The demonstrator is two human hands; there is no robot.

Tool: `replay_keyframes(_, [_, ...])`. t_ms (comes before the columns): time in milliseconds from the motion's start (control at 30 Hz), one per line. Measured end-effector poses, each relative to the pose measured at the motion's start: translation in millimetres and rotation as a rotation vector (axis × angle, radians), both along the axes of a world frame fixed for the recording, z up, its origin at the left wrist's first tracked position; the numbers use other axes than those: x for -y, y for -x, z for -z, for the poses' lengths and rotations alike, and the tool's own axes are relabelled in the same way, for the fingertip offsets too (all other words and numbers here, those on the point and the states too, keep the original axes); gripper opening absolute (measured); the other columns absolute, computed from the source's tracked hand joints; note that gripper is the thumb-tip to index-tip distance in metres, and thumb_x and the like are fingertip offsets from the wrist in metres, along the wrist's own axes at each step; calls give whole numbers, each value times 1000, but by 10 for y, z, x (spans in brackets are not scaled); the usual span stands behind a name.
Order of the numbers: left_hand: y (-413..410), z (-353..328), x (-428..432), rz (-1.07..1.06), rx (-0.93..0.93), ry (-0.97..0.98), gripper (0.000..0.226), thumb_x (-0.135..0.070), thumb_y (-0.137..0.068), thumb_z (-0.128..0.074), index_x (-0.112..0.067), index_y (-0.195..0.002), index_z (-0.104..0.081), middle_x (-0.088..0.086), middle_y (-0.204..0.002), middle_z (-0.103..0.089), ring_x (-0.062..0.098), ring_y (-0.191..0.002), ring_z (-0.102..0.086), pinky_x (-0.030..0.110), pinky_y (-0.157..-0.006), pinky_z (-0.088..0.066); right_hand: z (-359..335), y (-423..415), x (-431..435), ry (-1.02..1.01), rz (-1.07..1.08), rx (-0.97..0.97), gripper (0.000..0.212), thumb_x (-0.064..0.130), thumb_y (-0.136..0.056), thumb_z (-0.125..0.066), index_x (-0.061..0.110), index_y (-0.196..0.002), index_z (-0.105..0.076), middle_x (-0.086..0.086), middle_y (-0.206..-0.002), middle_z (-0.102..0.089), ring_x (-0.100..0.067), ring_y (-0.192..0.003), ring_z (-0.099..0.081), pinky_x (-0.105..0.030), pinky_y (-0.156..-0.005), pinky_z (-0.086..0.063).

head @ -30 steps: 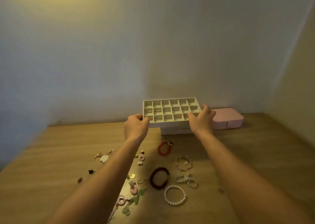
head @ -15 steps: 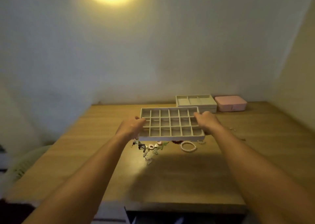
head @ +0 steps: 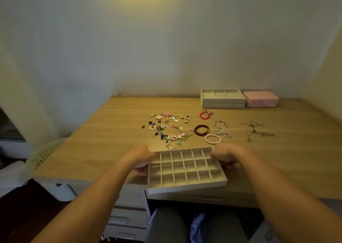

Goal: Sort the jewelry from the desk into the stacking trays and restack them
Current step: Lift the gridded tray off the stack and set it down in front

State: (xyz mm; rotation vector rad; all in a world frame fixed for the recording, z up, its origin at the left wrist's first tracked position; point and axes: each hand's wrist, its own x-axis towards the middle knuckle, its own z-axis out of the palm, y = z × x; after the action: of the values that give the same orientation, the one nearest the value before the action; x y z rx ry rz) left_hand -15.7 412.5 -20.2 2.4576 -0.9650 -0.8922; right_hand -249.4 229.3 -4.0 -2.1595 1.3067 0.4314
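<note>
Left hand (head: 140, 158) grips the left end of the tray (head: 187, 170), fingers curled round its edge; right hand (head: 226, 156) grips the right end the same way; the tray hangs between them over the near edge of the desk (head: 114, 131), slightly tilted, its small square compartments showing only pale lining; whether it touches the wood I cannot tell; just beyond it lies a pearl bracelet (head: 212, 138), then a dark bracelet (head: 201, 130) and, farther back, a red bracelet (head: 204, 115); left of these spreads a scatter of earrings (head: 166, 126); to the right, well apart, lie thin necklaces (head: 259, 131); against the wall a stack (head: 222, 102) of two more trays stands just beside a pink box (head: 261, 98).
</note>
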Motion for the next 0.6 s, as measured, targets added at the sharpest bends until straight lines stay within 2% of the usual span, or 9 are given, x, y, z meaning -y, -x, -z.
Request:
replay_keyframes(100, [-61, 52, 18, 19, 2, -32, 30, -26, -96, -54, -2, -79, -64, 8, -58, -64, 17, -45, -57, 23, -47, -45, 79, -63, 66, 17, -58, -24, 27, 27, -104, -42, 13, -86, -54, -4, -80, -56, -16, -60, -48, -26, -55, -42])
replay_keyframes(233, [-106, 112, 145, 23, 89, -28, 37, -34, -100, -47, -4, -90, -67, 8, -71, -68, 19, -61, -59, 31, -69, -50, 134, -192, 191, 74, -73, -21, 25, 25, -105, -42, 15, -84, -54, -4, -84, -57, -17, -68, -50, -29, -64, -44])
replay_keyframes(300, [-137, 141, 226, 21, 129, -4, 39, -35, -101, -45, -5, -95, -68, 7, -75, -71, 22, -68, -63, 33, -77, -51, 140, -246, 242, 134, -88, -8, 22, 25, -105, -43, 18, -90, -57, -4, -94, -60, -16, -82, -55, -31, -78, -48])
replay_keyframes(367, [-173, 154, 309, 29, 153, 8, 41, -36, -101, -43, -6, -92, -69, 6, -75, -72, 25, -74, -66, 34, -81, -52, 173, -290, 300, 195, -81, -14, 27, 29, -106, -41, 15, -107, -65, -5, -111, -64, -19, -101, -60, -36, -96, -49])
replay_keyframes(433, [-214, 160, 405, 29, 181, 20, 43, -35, -100, -43, -7, -82, -69, 4, -67, -69, 24, -68, -62, 33, -72, -49, 233, -321, 395, 250, -42, -16, 39, 39, -106, -39, 14, -117, -66, -7, -123, -65, -24, -113, -60, -44, -104, -48])
replay_keyframes(500, [-245, 157, 481, 27, 198, 17, 43, -35, -100, -43, -10, -74, -66, 2, -62, -65, 20, -62, -57, 31, -64, -43, 308, -353, 518, 287, -12, -15, 41, 46, -103, -38, 17, -112, -67, -8, -123, -67, -26, -112, -62, -47, -102, -50])
replay_keyframes(600, [-329, 174, 561, 42, 191, -2, 43, -41, -98, -43, -12, -77, -66, 1, -64, -65, 20, -63, -56, 31, -65, -42, 212, -379, 496, 423, -14, -76, 29, 48, -97, -47, 25, -82, -56, -2, -99, -69, -21, -92, -65, -42, -88, -57])
